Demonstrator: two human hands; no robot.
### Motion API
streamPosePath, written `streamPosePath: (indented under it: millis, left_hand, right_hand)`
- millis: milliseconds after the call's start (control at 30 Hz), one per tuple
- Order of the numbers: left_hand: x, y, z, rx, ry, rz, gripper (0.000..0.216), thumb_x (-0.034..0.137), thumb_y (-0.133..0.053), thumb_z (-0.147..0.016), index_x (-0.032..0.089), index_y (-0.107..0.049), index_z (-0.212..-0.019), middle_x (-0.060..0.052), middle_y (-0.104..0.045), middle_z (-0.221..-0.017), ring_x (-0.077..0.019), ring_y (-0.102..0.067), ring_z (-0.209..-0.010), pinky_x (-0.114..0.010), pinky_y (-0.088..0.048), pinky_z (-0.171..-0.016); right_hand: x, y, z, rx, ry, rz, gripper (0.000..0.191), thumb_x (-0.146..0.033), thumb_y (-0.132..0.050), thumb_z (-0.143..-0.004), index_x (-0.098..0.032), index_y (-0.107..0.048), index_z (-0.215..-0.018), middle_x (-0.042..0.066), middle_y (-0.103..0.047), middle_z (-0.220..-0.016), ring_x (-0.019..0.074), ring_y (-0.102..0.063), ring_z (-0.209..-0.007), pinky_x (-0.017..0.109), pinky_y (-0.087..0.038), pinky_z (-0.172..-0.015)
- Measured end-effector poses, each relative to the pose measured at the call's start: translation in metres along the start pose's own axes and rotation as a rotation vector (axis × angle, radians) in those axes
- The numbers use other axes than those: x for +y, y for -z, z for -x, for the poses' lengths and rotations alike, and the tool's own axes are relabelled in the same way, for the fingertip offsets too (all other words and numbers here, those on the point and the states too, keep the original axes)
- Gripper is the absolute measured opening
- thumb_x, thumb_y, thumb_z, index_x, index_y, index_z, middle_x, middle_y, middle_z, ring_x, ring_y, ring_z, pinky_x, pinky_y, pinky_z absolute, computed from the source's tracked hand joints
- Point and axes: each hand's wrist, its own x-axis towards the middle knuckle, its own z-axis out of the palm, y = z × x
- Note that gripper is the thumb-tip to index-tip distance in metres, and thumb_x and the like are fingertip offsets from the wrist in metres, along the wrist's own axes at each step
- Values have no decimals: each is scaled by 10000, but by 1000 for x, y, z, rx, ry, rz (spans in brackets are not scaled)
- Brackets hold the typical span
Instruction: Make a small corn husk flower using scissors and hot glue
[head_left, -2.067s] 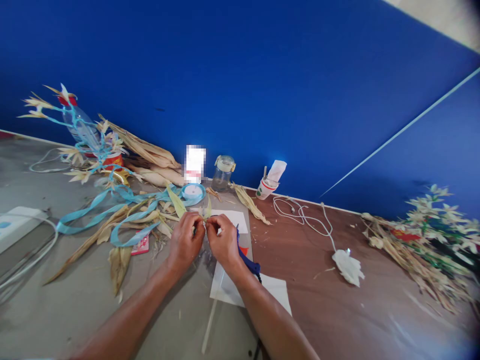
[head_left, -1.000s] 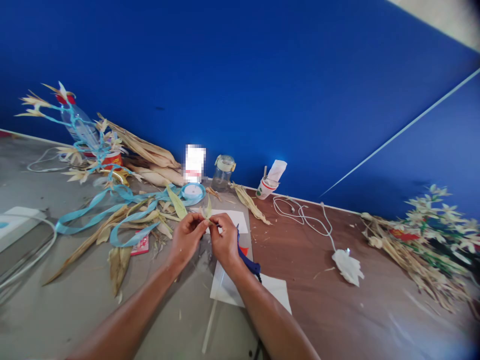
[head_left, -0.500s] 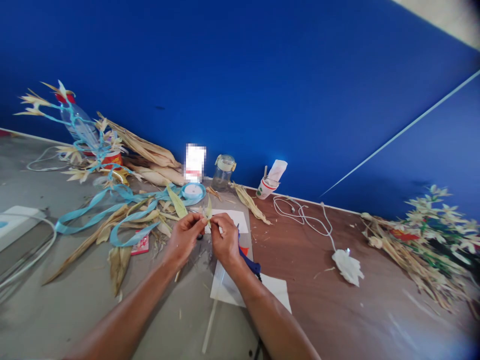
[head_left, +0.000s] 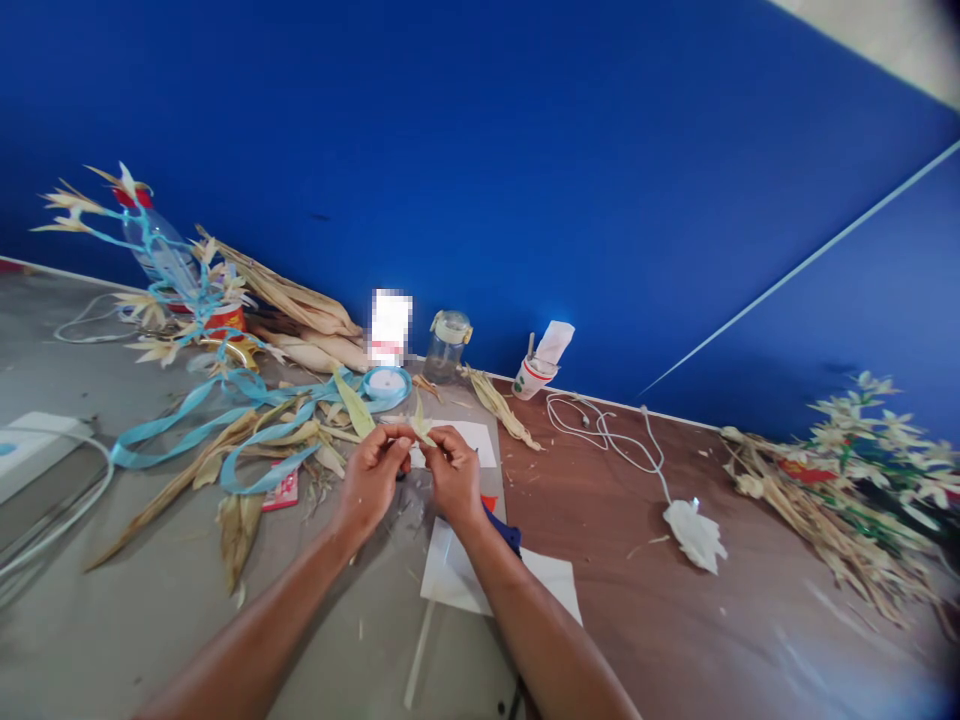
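Between my two hands is a small pale green-yellow piece of corn husk (head_left: pixel 420 420), its pointed tip standing up above the fingers. My left hand (head_left: pixel 379 470) pinches it from the left with thumb and forefinger. From the other side, my right hand (head_left: pixel 454 470) is closed on it too, fingertips close to the left ones. The lower part of the piece is hidden by the fingers. Just beyond my left hand lies a longer green husk strip (head_left: pixel 354 405). Under my right forearm is a dark blue glue gun-like tool (head_left: pixel 504 530), partly covered.
Blue ribbon (head_left: pixel 184 435) and dried husks (head_left: pixel 187 480) spread across the left. Behind stand a ribbon roll (head_left: pixel 387 383), a glass jar (head_left: pixel 448 345) and a paper cup (head_left: pixel 534 378). White paper (head_left: pixel 551 580) lies beneath the right arm; husk flowers (head_left: pixel 885 430) are far right.
My hands have moved slightly apart, the right one a little to the right. The husk tip has shifted and leans a bit differently. Everything else stays in place.
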Motion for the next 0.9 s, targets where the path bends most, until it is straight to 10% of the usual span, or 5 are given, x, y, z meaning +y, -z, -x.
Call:
streamPosePath:
  millis: [600,900]
  left_hand:
    - [0,0,-3,-123,132,12,205,340,-643,-678,158,-611,-766,46,-517,-518,-84,-446,-474,-213,-354,-496]
    - [-6,3,-3,-129,110,67,176,325,-637,-722,162,-577,-700,20,-571,-633,-76,-442,-509,-211,-344,-515]
  right_hand:
    - [11,0,-6,-23,-209,-531,70,-167,-703,-603,-199,-656,-562,-16,-477,-736,122,-460,-750,231,-378,-682]
    - [-5,7,-4,-108,-378,-811,233,-300,-698,-622,-185,-666,-823,-19,-546,-625,105,-470,-557,245,-395,-590]
